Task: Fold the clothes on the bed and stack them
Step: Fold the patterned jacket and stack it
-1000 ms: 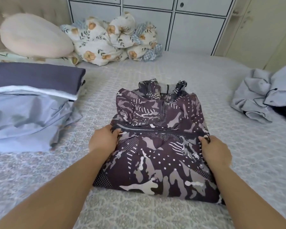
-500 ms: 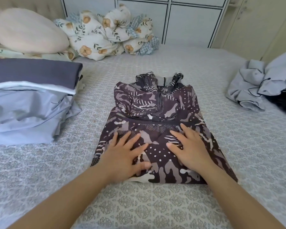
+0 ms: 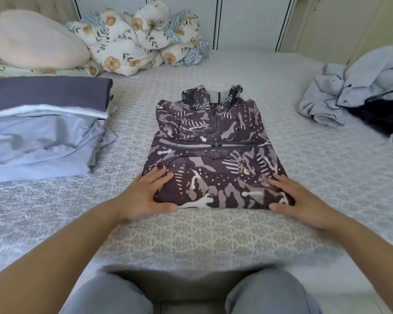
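The folded patterned jacket [image 3: 213, 159] lies mid-frame on the bed [image 3: 213, 234], long axis running bottom to top, collar toward the top. The left hand [image 3: 143, 196] and right hand [image 3: 304, 200] cup its lower corners, fingers straight and slightly spread.

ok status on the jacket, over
Left hand and right hand flat at near corners of folded patterned jacket. Not yet stacked. Nothing blocking.

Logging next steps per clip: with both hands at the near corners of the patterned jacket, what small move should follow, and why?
Probably lift it toward the stack. The patterned jacket already lies folded; the left hand and right hand bracket its near corners, thumbs along the near edge. The folded pile sits to the left, and unfolded clothes wait on the right.
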